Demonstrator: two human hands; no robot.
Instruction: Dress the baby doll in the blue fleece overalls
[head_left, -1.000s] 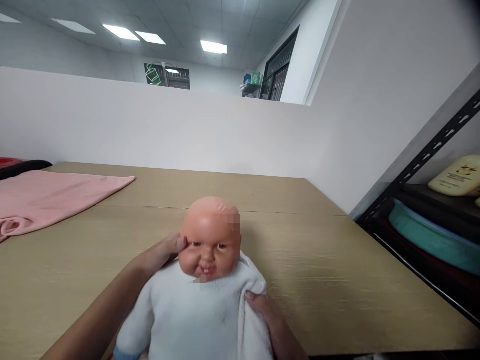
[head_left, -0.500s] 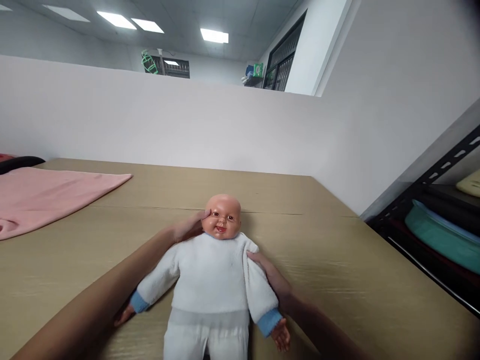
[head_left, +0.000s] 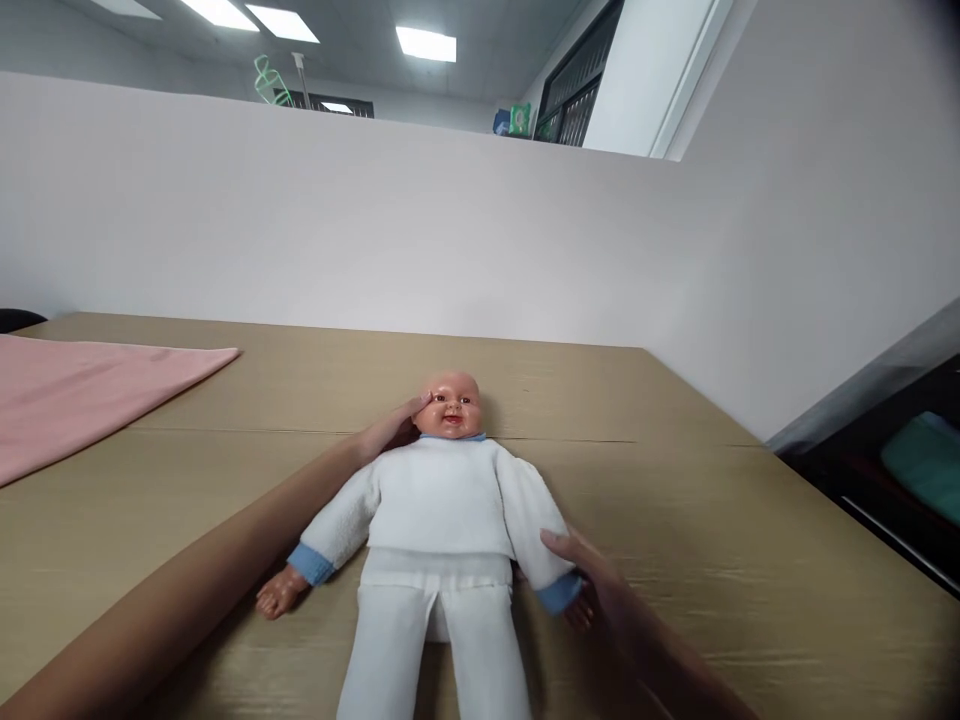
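Observation:
A baby doll (head_left: 442,500) lies face up on the table, its head toward the far side, in a white fleecy top with blue cuffs and white trousers. My left hand (head_left: 397,424) cups the side of the doll's head, thumb by its temple; the other fingers are hidden beneath or behind the head. On the other side, my right hand (head_left: 586,562) holds the doll's sleeve near the blue cuff. Its thumb rests on top of the sleeve, while the remaining fingers are mostly out of sight underneath. Both doll arms are spread outward.
A pink cloth (head_left: 97,390) lies on the brown tabletop (head_left: 712,560) at the left. Behind the table stands a low white wall (head_left: 360,220). At the right edge is a dark rack (head_left: 847,490) with a teal item (head_left: 926,460) on it.
My right hand has slid from the doll's upper arm down to near its cuff. My left hand stays at the head. The view has shifted, and more of the doll's legs shows.

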